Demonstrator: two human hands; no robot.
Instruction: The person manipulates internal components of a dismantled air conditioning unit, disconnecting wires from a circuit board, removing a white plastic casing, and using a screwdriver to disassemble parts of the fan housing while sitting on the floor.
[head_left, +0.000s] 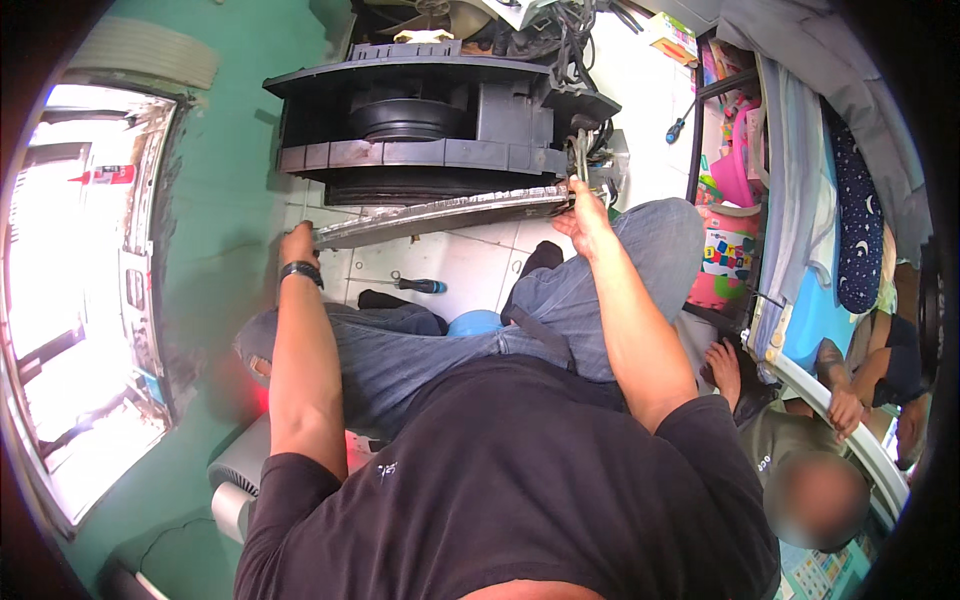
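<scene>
A long, thin metal panel (pixel 440 220), which looks like the finned coil of an air conditioner, is tilted slightly across the space in front of my knees. My left hand (pixel 301 245) is closed round its left end. At the other end, my right hand (pixel 584 222) grips the panel's edge near some copper-coloured tubes (pixel 580 155). Just beyond the panel stands a black plastic fan housing (pixel 515 115) with a round black ring (pixel 405 118) inside. The panel partly hides the housing's lower front.
A screwdriver (pixel 420 286) lies on the white tiles by my feet; a second screwdriver (pixel 680 125) is farther right. Loose cables (pixel 570 45) hang behind the housing. On the left is a green wall (pixel 215 250). Another person's hand (pixel 723 368) is close on my right, beside a bed frame (pixel 820 395).
</scene>
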